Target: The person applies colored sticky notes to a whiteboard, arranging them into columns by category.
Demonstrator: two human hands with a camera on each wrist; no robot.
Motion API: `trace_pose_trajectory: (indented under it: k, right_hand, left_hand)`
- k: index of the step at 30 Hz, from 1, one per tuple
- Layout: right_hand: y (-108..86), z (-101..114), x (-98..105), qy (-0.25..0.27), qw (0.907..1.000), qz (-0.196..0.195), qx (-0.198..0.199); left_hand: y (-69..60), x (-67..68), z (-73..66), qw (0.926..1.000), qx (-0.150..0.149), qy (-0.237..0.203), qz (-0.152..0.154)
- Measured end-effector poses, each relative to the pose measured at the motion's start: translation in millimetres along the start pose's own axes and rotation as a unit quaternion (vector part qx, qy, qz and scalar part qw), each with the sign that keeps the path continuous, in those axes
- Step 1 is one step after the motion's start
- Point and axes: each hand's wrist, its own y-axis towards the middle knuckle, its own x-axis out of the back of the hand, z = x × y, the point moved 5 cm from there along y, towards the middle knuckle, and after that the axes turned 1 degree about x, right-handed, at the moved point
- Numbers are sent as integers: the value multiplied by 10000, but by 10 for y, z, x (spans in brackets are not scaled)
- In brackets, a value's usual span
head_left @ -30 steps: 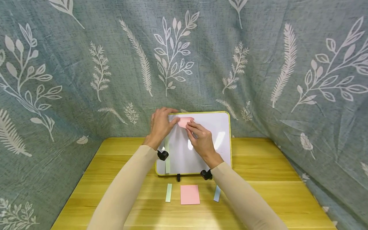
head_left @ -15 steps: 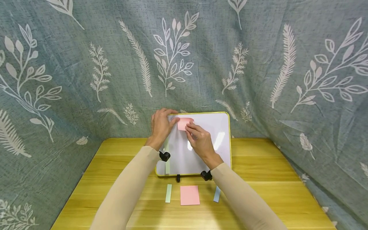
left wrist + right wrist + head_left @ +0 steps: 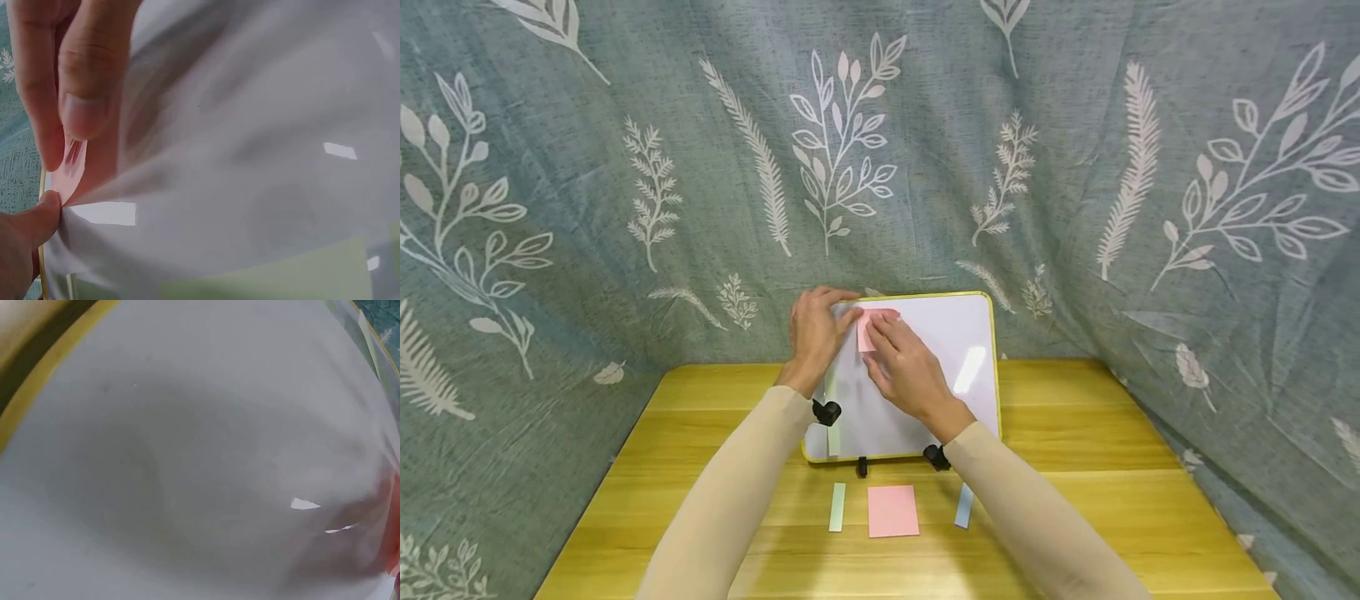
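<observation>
The person's left hand [image 3: 812, 333] grips the upper left corner of a white rectangular board with a yellow rim [image 3: 940, 333]: its fingers lie over the top edge and its thumb touches the upper left corner of a thin pink square paper note [image 3: 863, 333]. The right hand [image 3: 910, 367] holds nothing that I can make out; its fingers stretch fairly straight across that note and press it, with its thumb apart from them, just below the note. So the pink note is on the board's face, right beside the left thumb and partly covered by the right fingers. Its placing looks well advanced but not finished: in the left wrist view the paper bows beneath the fingers, so to judge by that it does not yet lie flat throughout, and neither hand is off it. Already on the board, straight below the left hand, is a pale green paper strip [image 3: 832, 435], apparently attached; whether it is one piece or several I cannot tell. On the yellowish wooden table [image 3: 1075, 500], below both hands and nearer the person, lie a small pale green paper strip [image 3: 837, 507], a pink square paper pad [image 3: 892, 511] and a light blue paper strip [image 3: 964, 507] partly behind the right sleeve [image 3: 1030, 508], none of them touched by a hand.
</observation>
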Motion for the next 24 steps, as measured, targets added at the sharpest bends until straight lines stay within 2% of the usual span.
trace_pose_trajectory:
  k: [6,13,19,24]
  right_hand:
    - [-18,7,-109,-197,9962,846,32]
    - [-8,15,-190,-446,9828,1786,-169]
    - [-4,16,-225,-632,9741,2139,-375]
    - [0,38,-220,-765,9711,2204,-503]
  left_hand:
    - [-9,-10,26,9999,-55,-129,-9]
    - [4,-29,39,9998,-123,-141,-35]
    - [18,-21,35,9998,-84,-178,-35]
    - [36,-15,23,9996,-86,-260,-53]
